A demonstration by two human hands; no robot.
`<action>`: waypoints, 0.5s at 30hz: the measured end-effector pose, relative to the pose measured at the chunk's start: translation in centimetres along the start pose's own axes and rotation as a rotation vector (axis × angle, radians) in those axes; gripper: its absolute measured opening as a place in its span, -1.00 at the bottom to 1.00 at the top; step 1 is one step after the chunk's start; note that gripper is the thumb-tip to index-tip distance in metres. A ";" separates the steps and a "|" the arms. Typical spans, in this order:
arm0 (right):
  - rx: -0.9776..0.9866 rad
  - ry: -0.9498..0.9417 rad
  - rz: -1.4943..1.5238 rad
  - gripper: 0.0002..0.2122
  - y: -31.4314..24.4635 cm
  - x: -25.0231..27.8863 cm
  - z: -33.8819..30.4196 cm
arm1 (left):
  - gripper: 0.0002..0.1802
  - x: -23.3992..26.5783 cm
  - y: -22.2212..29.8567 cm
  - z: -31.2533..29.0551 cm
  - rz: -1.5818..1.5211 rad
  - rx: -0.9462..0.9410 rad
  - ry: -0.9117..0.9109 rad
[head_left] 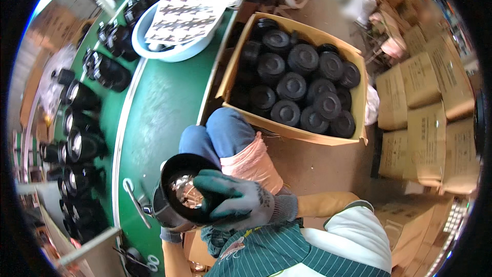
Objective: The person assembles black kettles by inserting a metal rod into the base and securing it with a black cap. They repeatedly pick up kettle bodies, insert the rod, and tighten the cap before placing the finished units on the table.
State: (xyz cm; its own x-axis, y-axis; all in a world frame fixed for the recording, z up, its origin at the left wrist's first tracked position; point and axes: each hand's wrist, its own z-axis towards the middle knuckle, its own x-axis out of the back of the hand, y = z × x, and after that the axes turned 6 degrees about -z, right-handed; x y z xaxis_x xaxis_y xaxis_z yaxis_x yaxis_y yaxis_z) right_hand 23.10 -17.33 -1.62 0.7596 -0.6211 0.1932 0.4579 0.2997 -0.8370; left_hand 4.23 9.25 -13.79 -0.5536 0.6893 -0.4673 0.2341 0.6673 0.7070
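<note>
A black cup-shaped housing point(173, 174) with a shiny, mirror-like inside is held in front of my lap, its wide mouth turned up toward me. My right hand point(238, 200), in a grey and dark green glove, reaches over the rim with its fingers bent into the opening. Below and to the left, my left hand point(166, 215) is gloved too and wraps the housing's outside; most of its fingers are hidden. Beside that hand, a silver metal bar with a short shaft point(136, 202) sticks out over the green tabletop.
On the green table point(159, 102), several black housings point(82, 143) line the left side. A light blue basin point(177, 54) holds a patterned sheet point(182, 20). An open carton point(302, 133) of round black parts point(292, 86) stands ahead right. Stacked cartons point(425, 138) fill the right.
</note>
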 end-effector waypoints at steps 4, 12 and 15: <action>-0.229 0.014 0.455 -0.61 2.1 3.2 -0.8 | -0.37 -1.3 -0.1 1.0 -0.024 0.019 0.049; -1.497 0.456 -0.978 0.28 29.4 22.5 2.8 | -0.40 -1.5 1.0 0.9 -0.051 0.019 0.119; -1.571 0.504 -1.176 0.05 31.4 20.7 4.8 | -0.41 -2.0 1.1 1.4 -0.060 0.043 0.086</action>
State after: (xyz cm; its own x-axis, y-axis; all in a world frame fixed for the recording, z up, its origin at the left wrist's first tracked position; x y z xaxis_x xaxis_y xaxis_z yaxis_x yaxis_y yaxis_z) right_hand 55.46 -17.29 -21.42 0.1536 -0.1969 0.9683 -0.3935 -0.9111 -0.1229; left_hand 6.66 9.01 -12.82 -0.6335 0.6226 -0.4593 0.2322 0.7193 0.6548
